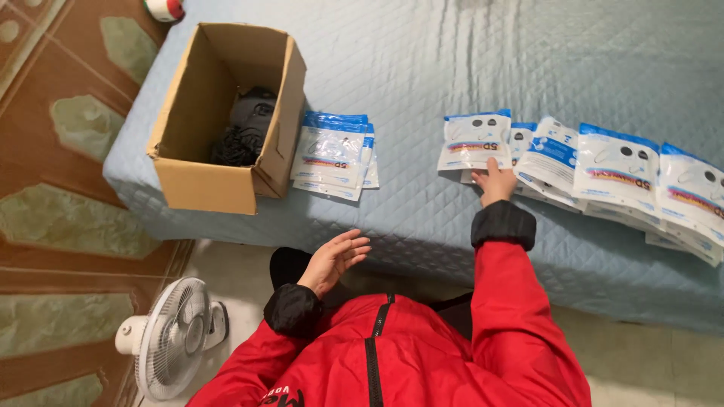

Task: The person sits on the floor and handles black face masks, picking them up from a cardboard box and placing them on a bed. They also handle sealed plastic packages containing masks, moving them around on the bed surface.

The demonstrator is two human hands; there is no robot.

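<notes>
R hand (495, 183) was laid flat, fingers together, on the leftmost pouch (475, 140) of the overlapping row (603, 169) at the bed's right; L hand (334, 258) was held open & empty, fingers spread, above the lap near the bed's (452, 60) near edge. Judged risk: the slick overlapped pouches could be dragged or slid off the near edge if that one were pulled sideways. Counted: approx. 6 pouches visible in the row (more possibly hidden beneath), 1 stack (332, 154) of approx. 3 beside 1 cardboard box (219, 120) at left, 1 fan (173, 339) on the floor.

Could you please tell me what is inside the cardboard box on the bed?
Dark bundled items lie at the bottom of the box. Its near wall hides part of the floor.
</notes>
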